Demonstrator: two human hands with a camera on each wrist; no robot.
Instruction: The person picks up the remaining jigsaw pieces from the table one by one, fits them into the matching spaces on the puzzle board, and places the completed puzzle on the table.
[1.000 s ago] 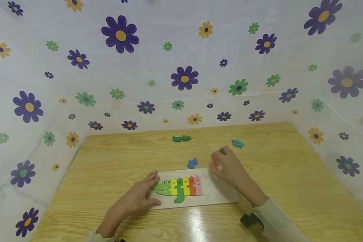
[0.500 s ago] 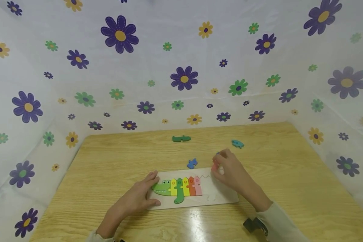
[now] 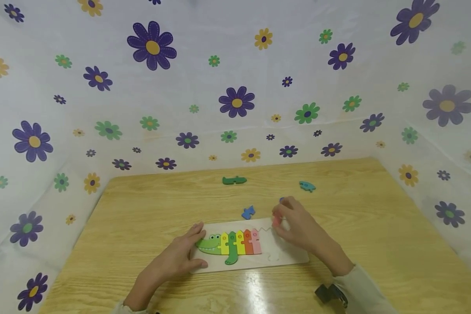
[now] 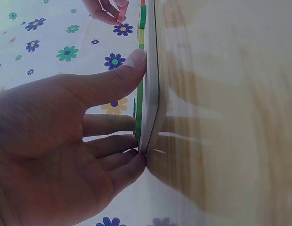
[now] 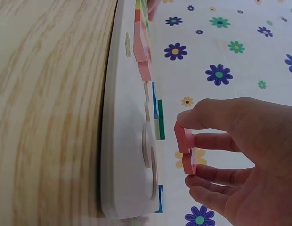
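A crocodile puzzle board point(image 3: 290, 257) lies on the table, its head and several numbered coloured pieces seated at the left. My left hand point(image 3: 178, 255) rests on the board's left end, thumb at the near edge and fingers at the far corner. Thumb and fingers look fairly straight in the left wrist view. Above the right part of the board, my right hand point(image 3: 302, 229) pinches a pink puzzle piece point(image 5: 182, 139) between thumb and fingers. In the right wrist view this piece is apart from the board, over empty recesses.
Just behind the board lies a blue piece point(image 3: 248, 212). Another blue piece point(image 3: 282, 199) is mostly hidden by the right hand. Farther back are a dark green piece point(image 3: 234, 180) and a teal piece point(image 3: 307, 186). A flowered cloth point(image 3: 235, 144) surrounds the table.
My right hand has come slightly lower and nearer with the pink piece, uncovering part of the blue piece behind it. The left hand stays on the board. The head view has shifted a little.
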